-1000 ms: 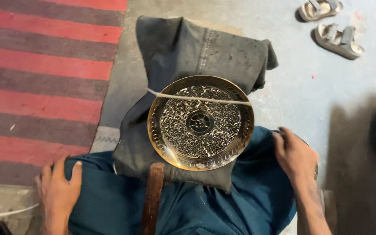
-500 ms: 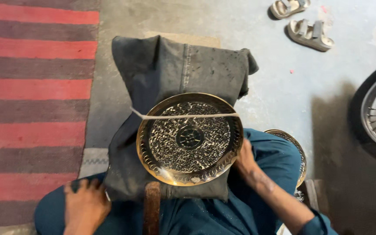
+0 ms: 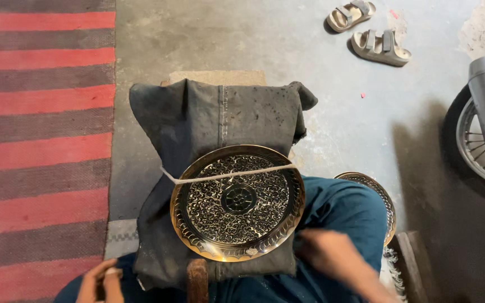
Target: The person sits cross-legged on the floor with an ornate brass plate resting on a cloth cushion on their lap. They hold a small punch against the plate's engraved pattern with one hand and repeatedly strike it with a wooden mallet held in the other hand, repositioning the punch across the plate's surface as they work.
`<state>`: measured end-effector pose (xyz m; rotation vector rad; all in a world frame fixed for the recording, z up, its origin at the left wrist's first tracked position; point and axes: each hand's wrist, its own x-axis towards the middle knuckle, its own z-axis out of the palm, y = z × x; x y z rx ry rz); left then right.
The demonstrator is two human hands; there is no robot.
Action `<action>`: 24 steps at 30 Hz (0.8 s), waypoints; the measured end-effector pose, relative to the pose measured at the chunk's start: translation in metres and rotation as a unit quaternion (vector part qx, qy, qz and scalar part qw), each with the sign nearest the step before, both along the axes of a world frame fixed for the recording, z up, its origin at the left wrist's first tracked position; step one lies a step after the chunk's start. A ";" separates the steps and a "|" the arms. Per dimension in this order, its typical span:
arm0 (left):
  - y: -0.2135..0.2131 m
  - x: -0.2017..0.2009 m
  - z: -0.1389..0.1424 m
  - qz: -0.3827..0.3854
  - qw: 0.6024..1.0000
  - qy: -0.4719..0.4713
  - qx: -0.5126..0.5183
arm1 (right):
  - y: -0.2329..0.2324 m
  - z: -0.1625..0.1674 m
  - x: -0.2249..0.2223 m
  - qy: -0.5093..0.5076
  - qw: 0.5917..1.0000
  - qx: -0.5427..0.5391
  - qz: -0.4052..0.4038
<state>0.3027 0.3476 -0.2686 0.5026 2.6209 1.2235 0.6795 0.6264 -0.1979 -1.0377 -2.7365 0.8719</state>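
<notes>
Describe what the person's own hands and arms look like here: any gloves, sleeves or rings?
Both hands are bare, with no gloves. The right hand is motion-blurred, and the forearm behind it shows no sleeve. Only part of the left hand shows at the bottom edge, so its arm is out of view. No ring or watch can be made out. The legs wear teal-blue cloth.

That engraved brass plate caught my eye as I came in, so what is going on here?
A person in teal clothes sits on the concrete floor with a round engraved brass plate tied by a pale string onto a dark cloth-covered block. The right hand rests by the plate's edge; the left hand sits lower, apart. Neither holds a tool. A second brass plate lies beside the knee.
</notes>
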 end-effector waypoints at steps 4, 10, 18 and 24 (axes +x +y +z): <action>0.011 0.030 0.029 -0.062 0.995 0.032 0.069 | 0.055 0.040 0.000 0.128 0.979 0.034 -0.154; 0.060 0.062 0.098 -0.163 0.966 0.171 0.110 | 0.087 0.043 -0.047 0.273 0.952 0.016 -0.141; 0.072 0.082 0.102 -0.222 0.975 0.005 0.015 | 0.062 0.020 -0.059 0.373 0.918 -0.116 -0.072; 0.089 0.072 0.132 -0.250 0.964 0.027 0.088 | 0.064 0.016 -0.054 0.382 0.904 -0.178 -0.075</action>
